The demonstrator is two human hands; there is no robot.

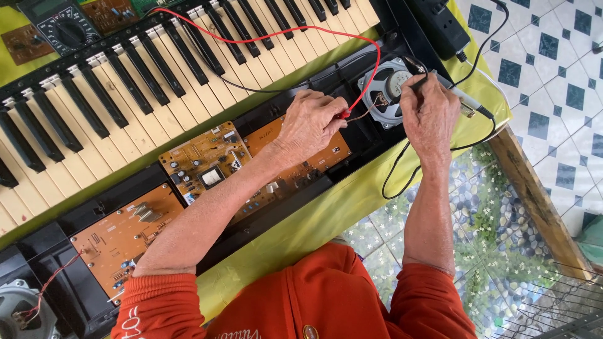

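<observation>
At the far left edge a second speaker (19,311) sits in the corner of an opened electronic keyboard (157,75), thin red wires running from it toward an orange circuit board (122,235) mounted in the black case. Next along, a lighter tan circuit board (204,157) and another orange board (308,166) lie side by side below the row of black and white keys, all resting on a yellow-green cloth (326,213). Above them, at the top left, a dark multimeter (59,25) lies on the same cloth beside small loose boards. The person's left hand (311,125), forearm stretched diagonally across the boards from an orange sleeve (163,301), pinches a red probe (344,114) between thumb and fingers, its red lead (270,28) looping up over the keys; the tip points at the terminals on the near edge of a round grey speaker (386,88) set in the case's right end. The speaker lies between the two hands, just beside each. The right hand (430,116), wrist bent and arm running almost straight up from the body, closes its fingers around a black probe (418,81) and presses it against the speaker's right side, its black lead (402,176) trailing down over the cloth. At far right, a black power strip (443,28) lies near the table's corner above a tiled floor (553,75).
</observation>
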